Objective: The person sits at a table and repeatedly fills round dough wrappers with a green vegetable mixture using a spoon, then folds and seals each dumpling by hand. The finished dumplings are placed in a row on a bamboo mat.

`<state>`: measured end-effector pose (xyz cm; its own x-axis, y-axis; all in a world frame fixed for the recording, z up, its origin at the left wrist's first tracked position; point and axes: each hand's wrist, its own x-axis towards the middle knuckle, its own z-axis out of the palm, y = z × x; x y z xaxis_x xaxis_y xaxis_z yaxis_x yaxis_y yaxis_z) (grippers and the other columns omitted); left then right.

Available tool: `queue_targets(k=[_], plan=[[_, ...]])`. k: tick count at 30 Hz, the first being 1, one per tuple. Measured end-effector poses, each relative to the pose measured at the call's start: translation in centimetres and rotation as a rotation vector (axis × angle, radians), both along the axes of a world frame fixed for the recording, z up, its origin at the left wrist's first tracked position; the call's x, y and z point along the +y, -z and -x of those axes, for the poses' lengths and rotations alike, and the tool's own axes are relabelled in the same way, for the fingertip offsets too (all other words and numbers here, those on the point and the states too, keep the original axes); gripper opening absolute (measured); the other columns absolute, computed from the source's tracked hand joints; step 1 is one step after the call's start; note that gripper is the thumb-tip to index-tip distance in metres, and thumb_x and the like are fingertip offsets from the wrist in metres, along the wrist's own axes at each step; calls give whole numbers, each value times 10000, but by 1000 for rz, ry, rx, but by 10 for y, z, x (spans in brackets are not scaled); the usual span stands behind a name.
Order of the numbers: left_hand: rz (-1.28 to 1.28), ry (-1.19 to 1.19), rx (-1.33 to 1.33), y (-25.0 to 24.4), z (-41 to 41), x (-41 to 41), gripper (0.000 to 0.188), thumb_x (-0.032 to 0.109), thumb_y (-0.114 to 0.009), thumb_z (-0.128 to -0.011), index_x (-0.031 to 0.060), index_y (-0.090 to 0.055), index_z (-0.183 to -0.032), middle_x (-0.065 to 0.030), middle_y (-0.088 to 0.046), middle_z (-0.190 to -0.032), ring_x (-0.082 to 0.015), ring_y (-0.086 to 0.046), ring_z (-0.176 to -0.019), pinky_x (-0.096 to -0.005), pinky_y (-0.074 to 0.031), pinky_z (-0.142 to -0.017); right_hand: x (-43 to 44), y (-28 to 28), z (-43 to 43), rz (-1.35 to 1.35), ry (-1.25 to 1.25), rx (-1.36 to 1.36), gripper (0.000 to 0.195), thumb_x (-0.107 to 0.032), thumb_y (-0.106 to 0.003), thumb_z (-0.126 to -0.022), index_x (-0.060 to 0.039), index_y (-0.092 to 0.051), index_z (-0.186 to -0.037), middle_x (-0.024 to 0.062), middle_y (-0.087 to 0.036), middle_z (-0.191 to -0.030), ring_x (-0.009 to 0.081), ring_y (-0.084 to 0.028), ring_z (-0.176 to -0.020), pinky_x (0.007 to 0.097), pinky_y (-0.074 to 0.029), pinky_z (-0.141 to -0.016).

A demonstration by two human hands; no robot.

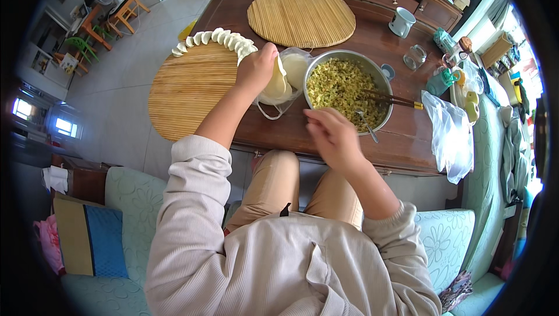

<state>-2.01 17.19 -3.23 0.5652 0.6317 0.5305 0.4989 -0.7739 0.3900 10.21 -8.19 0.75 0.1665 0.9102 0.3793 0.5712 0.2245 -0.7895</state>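
Observation:
My left hand [257, 68] is over the plastic bag of round dough wrappers [279, 89], its thumb and fingers pinched at the edge of a pale wrapper [280, 73]. A curved row of folded dumplings [222, 38] lies along the far rim of a round reed tray [192, 89], just left of that hand. My right hand [334, 134], slightly blurred, hangs at the near side of a steel bowl [312, 97] with fingers bent and nothing seen in them. Chopped green and yellow filling [336, 82] lies in the bowl, with chopsticks [399, 99] and a metal spoon [369, 128] in it.
A second round reed tray [301, 16] lies at the back of the wooden table [266, 130]. Towards the right are a mug [401, 23], a glass jar [414, 57], a small blue cup [387, 71] and clear plastic bags [450, 132] over the table edge.

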Motion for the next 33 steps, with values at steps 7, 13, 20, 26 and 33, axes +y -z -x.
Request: queue_targets(k=[7, 13, 20, 26, 33], plan=[[158, 16, -81, -23, 2, 2, 113, 200, -540, -996, 95, -576, -1013, -127, -653, -757, -291, -675, -725, -421, -518, -620, 104, 74, 29, 392, -40, -328, 464, -120, -658, -870, 22, -511, -1287, 252, -334, -1504, 387, -361, -1387, 427, -353, -1137], [1214, 205, -826, -24, 33, 17, 212, 228, -444, -1037, 76, -581, -1093, -93, -654, -1179, -257, -644, -1092, -440, -546, -827, 111, 97, 28, 446, -17, -368, 468, -127, -663, -860, 33, -510, -1272, 258, -315, -1520, 393, -417, -1339, 442, -396, -1096], [1495, 423, -1043, -36, 46, -12, 184, 212, -476, -1030, 80, -560, -1127, -122, -642, -1198, -250, -644, -1110, -442, -551, -913, 112, 63, 26, 176, 120, 422, 352, -188, -590, -957, 32, -566, -1230, 152, -639, -1125, 269, -626, -990, 372, -511, -873], [1463, 480, -853, -38, 41, -56, 128, 169, -561, -996, 90, -544, -1095, -65, -639, -1146, -173, -645, -1034, -346, -545, -894, 94, 9, 0, 162, 32, 1142, 292, -239, -605, -989, 31, -674, -1076, 71, -696, -906, 117, -628, -754, 269, -523, -696], [1399, 475, -720, -65, 33, -105, 347, 117, -624, -945, 35, -532, -1270, -77, -647, -1156, -167, -647, -1027, -323, -543, -892, 60, -1, -10, 29, 106, 1072, 188, -147, -669, -950, 28, -705, -1007, 40, -690, -832, 98, -605, -688, 242, -502, -623]])
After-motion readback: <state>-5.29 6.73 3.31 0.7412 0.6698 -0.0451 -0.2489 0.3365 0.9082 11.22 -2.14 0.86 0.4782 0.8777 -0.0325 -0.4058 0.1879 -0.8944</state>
